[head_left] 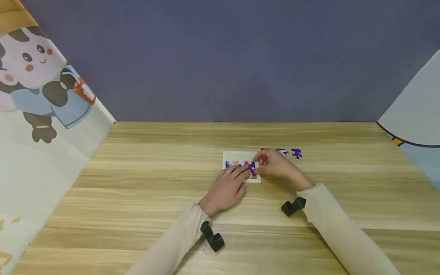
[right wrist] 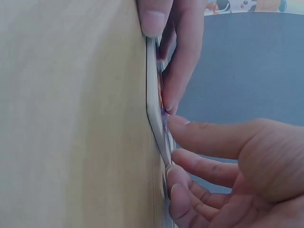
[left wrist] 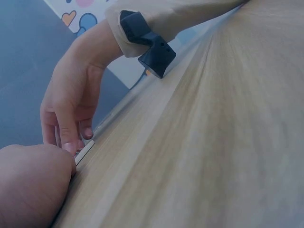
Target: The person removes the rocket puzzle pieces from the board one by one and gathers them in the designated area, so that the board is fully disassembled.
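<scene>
A white puzzle tray (head_left: 240, 156) lies flat on the table, with purple jigsaw pieces (head_left: 253, 175) filling its near part and a bare strip at the far side. My left hand (head_left: 227, 189) rests over the near left of the tray, fingers extended across the pieces. At the tray's right border is my right hand (head_left: 275, 164), thumb and fingertips bent at the edge. In the right wrist view its thumb (right wrist: 209, 137) touches the top side and its fingers the rim; whether it pinches a piece is hidden. Pale tray edge shows in the left wrist view.
Loose purple jigsaw pieces (head_left: 296, 153) lie just beyond my right hand, partly covered by it. The wood-grain table (head_left: 144, 198) stretches out around the tray. A dark blue-grey wall panel (head_left: 240, 61) stands behind, with cartoon-printed panels (head_left: 44, 88) at the sides.
</scene>
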